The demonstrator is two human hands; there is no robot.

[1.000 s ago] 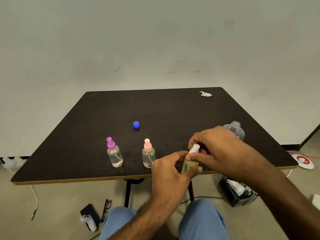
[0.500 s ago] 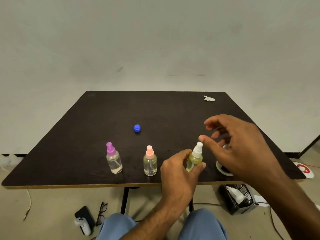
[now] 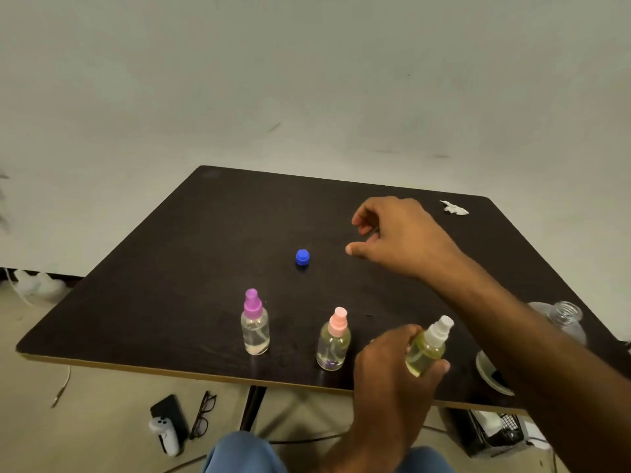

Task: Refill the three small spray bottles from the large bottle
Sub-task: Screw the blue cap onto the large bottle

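Three small spray bottles stand near the table's front edge. The purple-capped bottle [image 3: 255, 324] is on the left and the pink-capped bottle [image 3: 334, 340] is in the middle. My left hand [image 3: 389, 373] grips the yellowish white-capped bottle [image 3: 428, 346] on the right. My right hand [image 3: 399, 235] hovers over the middle of the table with loosely curled fingers and holds nothing. A blue cap [image 3: 302, 257] lies to its left. The large clear bottle [image 3: 563, 319] stands uncapped at the right edge, partly hidden by my right forearm.
The dark table [image 3: 170, 285] has a crumpled white scrap [image 3: 454, 208] at its far right corner and a white disc [image 3: 491, 373] near the front right. On the floor lie glasses [image 3: 203, 414], a controller [image 3: 167, 435] and a black basket [image 3: 495, 431].
My right hand let go of the white spray cap and moved away, up and left toward the blue cap. My left hand still holds the white-capped bottle.
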